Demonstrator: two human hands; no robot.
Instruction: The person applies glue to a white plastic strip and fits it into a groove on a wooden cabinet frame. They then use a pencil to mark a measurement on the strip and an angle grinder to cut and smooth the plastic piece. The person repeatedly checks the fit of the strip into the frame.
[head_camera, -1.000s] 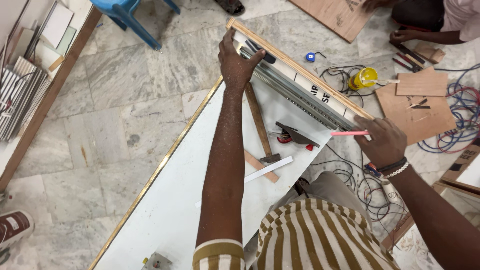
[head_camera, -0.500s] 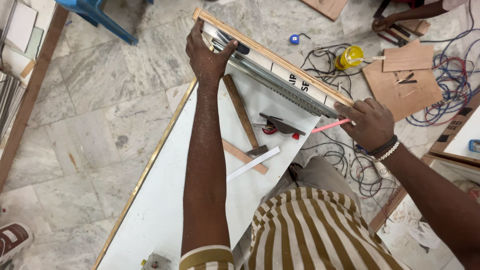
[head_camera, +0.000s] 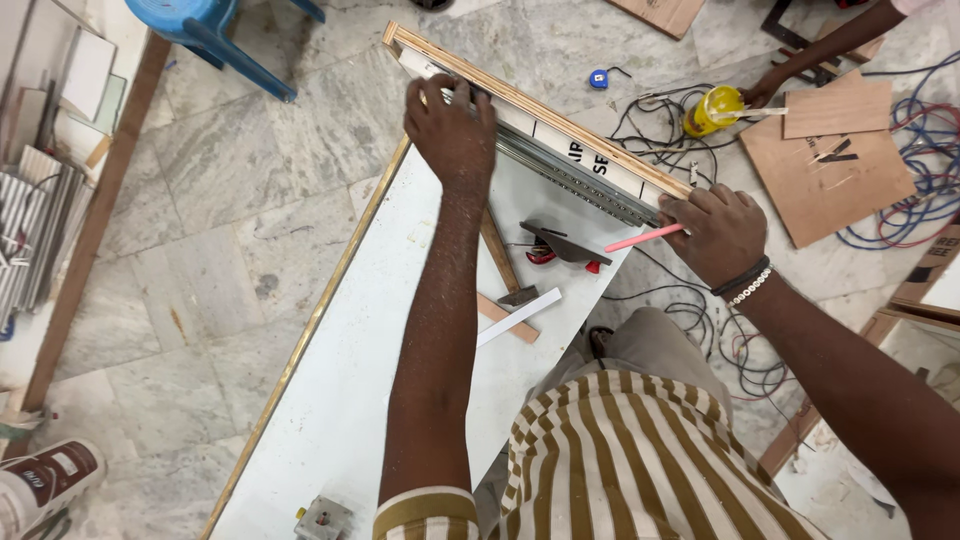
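My left hand (head_camera: 452, 130) presses down on the far end of a metal drawer slide (head_camera: 570, 175) that lies along a wooden strip (head_camera: 560, 115) at the far edge of a white board (head_camera: 400, 340). At the slide's near end, my right hand (head_camera: 722, 232) grips a pink pencil (head_camera: 640, 239) whose tip points left along the board. A hammer with a wooden handle (head_camera: 500, 262), red-handled pliers (head_camera: 560, 245) and a thin white strip (head_camera: 518, 317) lie on the board between my arms.
A yellow glue bottle (head_camera: 712, 108), tangled cables (head_camera: 660, 125) and plywood pieces (head_camera: 830, 165) lie on the marble floor to the right, where another person's hand (head_camera: 765, 90) reaches. A blue stool (head_camera: 215, 30) stands at top left. A small blue tape measure (head_camera: 598, 78) sits behind the board.
The view has shifted slightly, so the board sits lower and more to the left in the frame. Both hands stay on the slide and the pencil in the same grip.
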